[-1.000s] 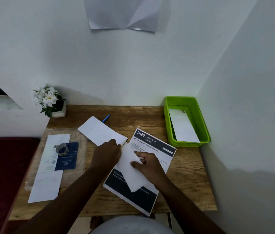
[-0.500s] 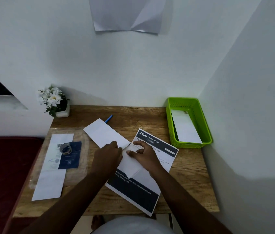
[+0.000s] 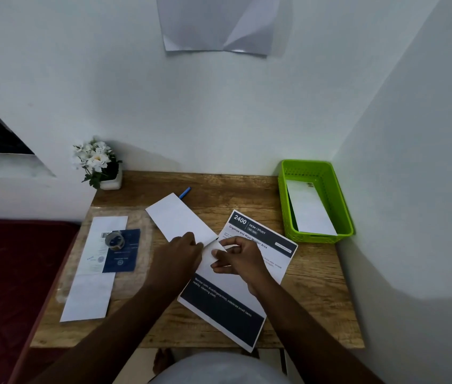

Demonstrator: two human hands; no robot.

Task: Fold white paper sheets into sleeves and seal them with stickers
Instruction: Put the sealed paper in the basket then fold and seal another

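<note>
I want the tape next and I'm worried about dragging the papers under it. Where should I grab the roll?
Pinch the tape roll across its upright rim from straight above with the left hand, which is nearer. It lies flat on the papers, hole up, so a top-down lift should leave them undisturbed.

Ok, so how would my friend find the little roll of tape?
Start at the wooden table and look to its left side, where long white paper strips lie on a clear plastic sheet. A dark blue booklet rests there, and the small grey tape roll sits on its upper left corner. It is the only round, ring-shaped thing among flat papers.
</note>
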